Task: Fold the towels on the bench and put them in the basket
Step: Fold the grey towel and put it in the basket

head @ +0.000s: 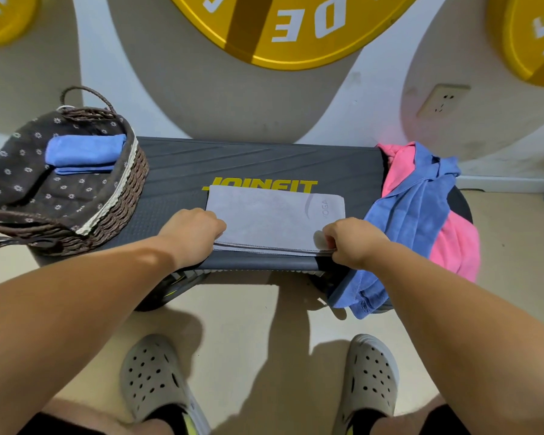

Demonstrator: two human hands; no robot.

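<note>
A grey towel [274,216] lies folded flat in the middle of the dark bench [176,171]. My left hand [192,230] grips its near left corner. At the near right corner my right hand [354,241] pinches the layered edge. On the bench's left end stands a wicker basket [129,196] with a dark flowered lining, and a folded blue towel [85,152] lies inside it. A loose blue towel [412,215] and a pink towel [456,246] are heaped on the right end, hanging over the front edge.
The bench stands against a wall with big yellow discs [289,26] and a wall socket [443,100] at the right. My feet in grey perforated clogs [157,381] stand on the beige floor in front of the bench.
</note>
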